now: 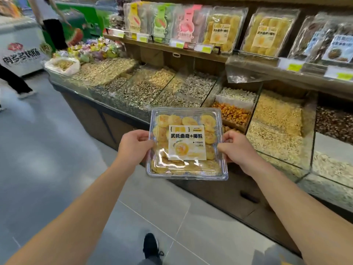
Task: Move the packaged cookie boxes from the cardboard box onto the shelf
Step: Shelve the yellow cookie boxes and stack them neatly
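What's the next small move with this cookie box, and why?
Probably lift the cookie box up and forward toward the shelf, aiming beside the matching yellow cookie boxes standing there. The left hand and right hand grip its opposite edges, it hangs over the seed bins, well below the shelf, and the label matches those packs.

You have a single view, from the camera on your head, looking forward and down along both outstretched forearms. It sits close to your hands and faces the counter at an angle, its front edge running from upper left to lower right. The wooden shelf crosses the top, floor below.
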{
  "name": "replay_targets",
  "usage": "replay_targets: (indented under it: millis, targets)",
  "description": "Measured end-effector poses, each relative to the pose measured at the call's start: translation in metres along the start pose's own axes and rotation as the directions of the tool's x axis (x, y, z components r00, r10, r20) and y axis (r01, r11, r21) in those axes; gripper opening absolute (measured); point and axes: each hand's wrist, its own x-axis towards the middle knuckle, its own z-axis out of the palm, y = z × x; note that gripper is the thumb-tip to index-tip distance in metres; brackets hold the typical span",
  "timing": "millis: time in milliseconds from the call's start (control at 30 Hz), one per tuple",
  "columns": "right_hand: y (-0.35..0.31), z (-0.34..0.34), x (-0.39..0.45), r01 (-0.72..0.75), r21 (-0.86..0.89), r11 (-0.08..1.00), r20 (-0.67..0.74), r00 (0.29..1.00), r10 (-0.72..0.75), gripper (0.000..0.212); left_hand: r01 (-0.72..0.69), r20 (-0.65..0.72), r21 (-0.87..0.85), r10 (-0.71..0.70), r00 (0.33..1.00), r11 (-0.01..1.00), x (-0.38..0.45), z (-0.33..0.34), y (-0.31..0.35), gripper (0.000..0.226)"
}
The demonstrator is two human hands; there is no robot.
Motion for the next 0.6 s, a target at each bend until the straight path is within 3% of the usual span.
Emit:
replay_targets:
  millis: [300, 600]
  targets:
    - [-0.035, 0.007, 0.142, -0.030, -0.073, 0.997, -0.113, 0.993, 0.021, 0.015, -0.036, 0.109, 0.061, 0.029, 0.994, 0.997, 0.187, 0.031, 0.010, 0.021]
    - [-0.075, -0.024, 0.261, -0.111, -0.046, 0.993, -0.246, 0.964, 0.096, 0.015, -0.146, 0.230, 0.108, 0.118, 0.966, 0.983, 0.337, 0.078, 0.086, 0.018]
